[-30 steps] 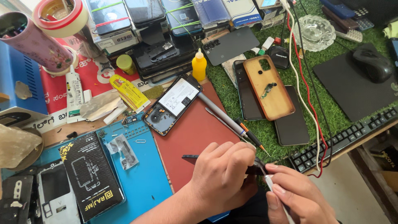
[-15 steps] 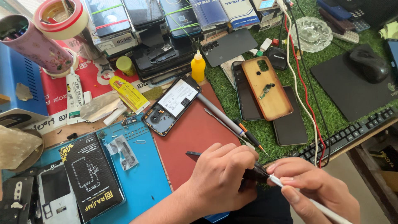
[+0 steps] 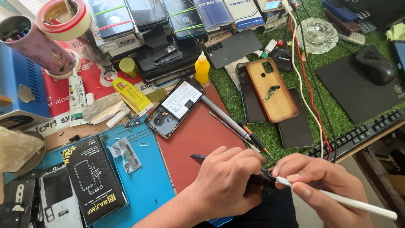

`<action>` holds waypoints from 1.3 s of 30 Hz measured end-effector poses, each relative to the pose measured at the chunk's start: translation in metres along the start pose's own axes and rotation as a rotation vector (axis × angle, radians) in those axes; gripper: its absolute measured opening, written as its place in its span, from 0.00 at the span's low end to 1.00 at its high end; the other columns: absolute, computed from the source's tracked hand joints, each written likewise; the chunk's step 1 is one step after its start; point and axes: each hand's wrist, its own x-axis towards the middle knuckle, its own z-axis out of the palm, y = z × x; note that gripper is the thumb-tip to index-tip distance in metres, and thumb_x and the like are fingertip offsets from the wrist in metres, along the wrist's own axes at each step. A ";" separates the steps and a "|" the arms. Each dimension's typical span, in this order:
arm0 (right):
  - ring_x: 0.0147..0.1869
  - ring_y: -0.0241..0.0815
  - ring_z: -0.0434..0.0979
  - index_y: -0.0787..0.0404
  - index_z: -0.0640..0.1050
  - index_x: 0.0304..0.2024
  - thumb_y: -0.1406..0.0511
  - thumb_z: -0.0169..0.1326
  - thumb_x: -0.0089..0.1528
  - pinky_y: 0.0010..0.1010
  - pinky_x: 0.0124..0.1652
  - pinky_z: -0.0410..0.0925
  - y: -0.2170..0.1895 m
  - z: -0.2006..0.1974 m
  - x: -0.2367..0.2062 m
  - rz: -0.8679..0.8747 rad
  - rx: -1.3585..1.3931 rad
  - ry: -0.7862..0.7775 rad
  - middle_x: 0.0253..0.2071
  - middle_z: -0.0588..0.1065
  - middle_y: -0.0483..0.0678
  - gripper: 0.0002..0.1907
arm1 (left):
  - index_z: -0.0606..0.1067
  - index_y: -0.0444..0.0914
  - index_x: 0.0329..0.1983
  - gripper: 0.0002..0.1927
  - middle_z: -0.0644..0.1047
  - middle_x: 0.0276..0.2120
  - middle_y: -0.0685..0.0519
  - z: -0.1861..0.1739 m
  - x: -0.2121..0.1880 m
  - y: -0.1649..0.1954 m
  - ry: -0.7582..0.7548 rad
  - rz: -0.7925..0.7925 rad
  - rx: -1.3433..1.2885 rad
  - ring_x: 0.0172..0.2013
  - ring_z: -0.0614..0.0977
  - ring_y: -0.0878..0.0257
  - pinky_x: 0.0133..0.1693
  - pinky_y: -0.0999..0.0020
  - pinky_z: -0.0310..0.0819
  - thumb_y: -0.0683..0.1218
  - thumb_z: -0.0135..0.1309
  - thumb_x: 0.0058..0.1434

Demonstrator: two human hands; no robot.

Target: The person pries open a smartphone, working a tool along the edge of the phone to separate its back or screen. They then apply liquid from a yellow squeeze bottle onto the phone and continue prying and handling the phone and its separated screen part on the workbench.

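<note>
My left hand (image 3: 228, 181) is closed on a thin dark flat part (image 3: 199, 158) whose end sticks out to the left over the red mat (image 3: 198, 139). My right hand (image 3: 322, 185) grips a slim white tool (image 3: 358, 204) like a pen. Its front end meets the dark part between the two hands. An opened phone (image 3: 175, 107) with its battery showing lies farther up the red mat. A grey-handled screwdriver (image 3: 228, 121) lies beside it.
A blue work mat (image 3: 147, 181) holds a black packet (image 3: 95, 179). A yellow bottle (image 3: 202, 67), a brown phone case (image 3: 272, 88), stacked phones (image 3: 168, 25), a glue tube (image 3: 76, 95), a mouse (image 3: 374, 65) and a keyboard (image 3: 358, 135) crowd the green turf.
My right hand has shifted right and turned, so the white tool's long shaft now shows. My left hand has stayed almost in place on the dark part.
</note>
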 end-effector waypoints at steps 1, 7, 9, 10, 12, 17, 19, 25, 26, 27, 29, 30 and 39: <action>0.56 0.57 0.78 0.71 0.78 0.40 0.73 0.55 0.64 0.50 0.58 0.68 -0.002 0.000 0.003 0.025 0.018 -0.004 0.42 0.79 0.64 0.04 | 0.59 0.42 0.51 0.33 0.76 0.46 0.55 0.000 0.000 0.000 0.003 0.003 -0.003 0.37 0.77 0.54 0.38 0.59 0.63 0.41 0.65 0.46; 0.52 0.57 0.78 0.71 0.79 0.39 0.74 0.56 0.64 0.49 0.54 0.70 -0.012 0.000 0.015 0.133 0.134 -0.023 0.44 0.78 0.65 0.04 | 0.60 0.41 0.51 0.31 0.77 0.47 0.54 -0.002 0.000 -0.002 0.010 0.027 -0.021 0.39 0.78 0.54 0.40 0.59 0.64 0.40 0.64 0.49; 0.51 0.57 0.78 0.71 0.79 0.40 0.73 0.56 0.64 0.49 0.53 0.70 -0.014 -0.002 0.018 0.130 0.125 -0.064 0.43 0.78 0.65 0.04 | 0.60 0.41 0.50 0.31 0.77 0.47 0.53 -0.003 0.000 -0.003 0.005 0.035 -0.041 0.40 0.78 0.53 0.40 0.59 0.65 0.41 0.64 0.48; 0.52 0.57 0.78 0.71 0.79 0.40 0.74 0.56 0.64 0.49 0.53 0.70 -0.015 -0.002 0.018 0.140 0.119 -0.057 0.43 0.78 0.65 0.04 | 0.60 0.41 0.50 0.30 0.77 0.47 0.53 -0.003 0.000 -0.003 0.008 0.036 -0.046 0.40 0.78 0.53 0.40 0.59 0.65 0.41 0.64 0.48; 0.53 0.58 0.78 0.71 0.79 0.39 0.74 0.56 0.64 0.48 0.53 0.69 -0.016 -0.002 0.019 0.158 0.106 -0.044 0.43 0.78 0.66 0.04 | 0.60 0.40 0.50 0.30 0.77 0.47 0.53 -0.003 0.000 -0.003 0.013 0.040 -0.056 0.40 0.78 0.53 0.41 0.59 0.66 0.40 0.64 0.48; 0.53 0.56 0.77 0.71 0.79 0.40 0.73 0.56 0.64 0.47 0.53 0.69 -0.016 -0.005 0.022 0.141 0.135 -0.144 0.43 0.78 0.64 0.04 | 0.61 0.40 0.50 0.31 0.77 0.48 0.52 -0.003 0.000 -0.001 0.031 0.047 -0.039 0.43 0.80 0.53 0.41 0.59 0.67 0.40 0.65 0.49; 0.53 0.55 0.77 0.71 0.79 0.40 0.73 0.56 0.64 0.47 0.54 0.68 -0.016 -0.006 0.021 0.140 0.142 -0.167 0.43 0.78 0.63 0.04 | 0.61 0.41 0.50 0.31 0.77 0.49 0.53 -0.002 0.001 0.001 0.038 0.037 -0.039 0.45 0.81 0.53 0.41 0.59 0.68 0.39 0.66 0.49; 0.52 0.55 0.76 0.71 0.78 0.40 0.74 0.57 0.64 0.47 0.53 0.69 -0.016 -0.010 0.020 0.166 0.112 -0.199 0.45 0.77 0.64 0.03 | 0.60 0.42 0.49 0.31 0.78 0.49 0.53 -0.002 0.000 0.007 0.037 0.016 -0.038 0.48 0.83 0.55 0.39 0.60 0.66 0.39 0.67 0.49; 0.52 0.55 0.77 0.71 0.78 0.40 0.74 0.57 0.64 0.47 0.53 0.69 -0.015 -0.011 0.020 0.163 0.099 -0.208 0.45 0.77 0.64 0.04 | 0.60 0.42 0.49 0.31 0.78 0.49 0.54 -0.002 0.000 0.007 0.039 0.012 -0.033 0.48 0.84 0.55 0.39 0.60 0.66 0.40 0.67 0.49; 0.52 0.55 0.77 0.71 0.78 0.40 0.74 0.57 0.64 0.47 0.53 0.69 -0.015 -0.011 0.020 0.161 0.086 -0.216 0.45 0.77 0.65 0.04 | 0.60 0.42 0.48 0.31 0.78 0.49 0.54 -0.002 0.000 0.007 0.040 0.009 -0.030 0.48 0.84 0.56 0.38 0.60 0.66 0.40 0.67 0.49; 0.54 0.57 0.78 0.70 0.77 0.41 0.73 0.57 0.64 0.49 0.54 0.69 -0.013 -0.009 0.016 0.058 0.037 -0.193 0.45 0.77 0.65 0.05 | 0.59 0.42 0.48 0.32 0.79 0.48 0.54 0.001 0.001 0.007 0.063 0.003 -0.015 0.47 0.84 0.57 0.38 0.61 0.65 0.40 0.67 0.47; 0.55 0.57 0.78 0.70 0.77 0.42 0.72 0.57 0.65 0.50 0.54 0.70 -0.010 -0.007 0.013 0.007 0.013 -0.181 0.45 0.77 0.65 0.05 | 0.59 0.42 0.48 0.32 0.79 0.48 0.54 0.002 0.001 0.007 0.074 -0.001 -0.007 0.46 0.84 0.57 0.38 0.61 0.65 0.40 0.68 0.47; 0.63 0.64 0.81 0.65 0.73 0.49 0.73 0.57 0.66 0.53 0.64 0.74 0.018 0.021 -0.005 -0.336 -0.336 0.060 0.47 0.80 0.61 0.10 | 0.59 0.41 0.48 0.33 0.78 0.45 0.55 0.002 0.003 0.005 0.145 -0.090 0.035 0.40 0.82 0.56 0.40 0.61 0.66 0.43 0.70 0.47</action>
